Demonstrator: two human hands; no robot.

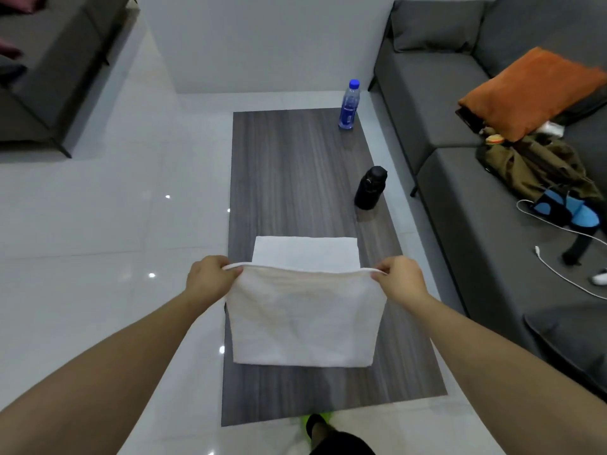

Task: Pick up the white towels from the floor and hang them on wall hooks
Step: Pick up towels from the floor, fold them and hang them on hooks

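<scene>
A white towel (303,320) hangs in the air above the near half of a dark wooden coffee table (295,178). My left hand (210,277) pinches its upper left corner and my right hand (399,279) pinches its upper right corner, so the top edge is stretched between them. A second white towel (305,252) lies folded flat on the table just behind the held one, partly hidden by it. No wall hooks are in view.
A black flask (371,188) and a blue-capped water bottle (349,105) stand along the table's right edge. A grey sofa (460,178) with an orange cushion (528,90), clothes and a white cable runs along the right. Another grey seat (42,77) is at far left on pale tiles.
</scene>
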